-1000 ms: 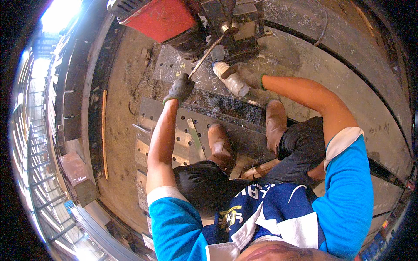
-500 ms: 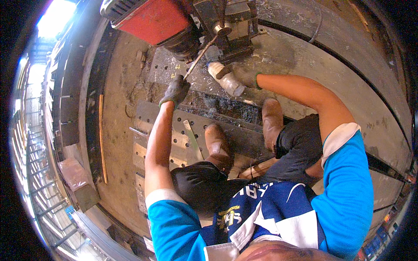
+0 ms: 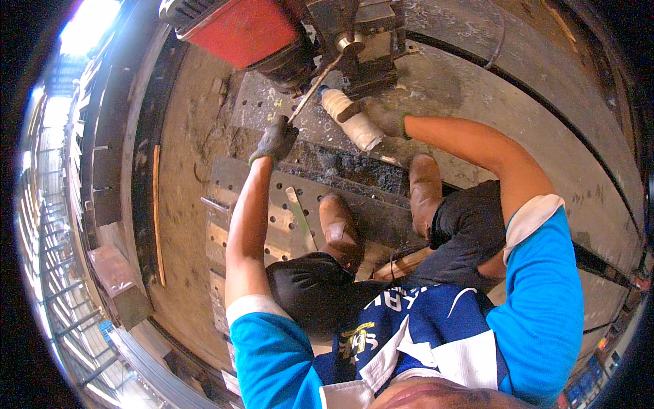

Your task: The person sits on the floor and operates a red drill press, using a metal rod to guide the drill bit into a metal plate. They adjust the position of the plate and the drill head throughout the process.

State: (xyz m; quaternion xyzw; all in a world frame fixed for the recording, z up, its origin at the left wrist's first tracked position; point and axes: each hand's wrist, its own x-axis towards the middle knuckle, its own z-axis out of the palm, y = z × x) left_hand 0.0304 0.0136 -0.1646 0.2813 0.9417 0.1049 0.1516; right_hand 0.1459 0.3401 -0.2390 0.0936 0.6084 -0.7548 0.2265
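My left hand [image 3: 275,139], in a dark work glove, is closed round the lower end of a long metal lever handle [image 3: 315,90]. The lever slants up to a round hub [image 3: 350,44] on a red-and-black machine that looks like a drill press [image 3: 238,34]. My right hand [image 3: 381,117], also gloved, is wrapped round a whitish, ribbed plastic bottle [image 3: 361,131]. Tilted, the bottle points its bluish narrow end up and left, towards the machine's base. Part of its side is hidden by my fingers.
Below the machine lies a metal plate with holes [image 3: 255,109], strewn with shavings. Another perforated plate [image 3: 272,198] and a flat strip [image 3: 302,218] lie by my boots [image 3: 340,232]. A long thin bar [image 3: 158,215] and a wrapped box [image 3: 114,269] are at the left.
The bottle's narrow end has swung a little left and its ribbed part shows more. My left hand remains on the lever, almost unmoved.
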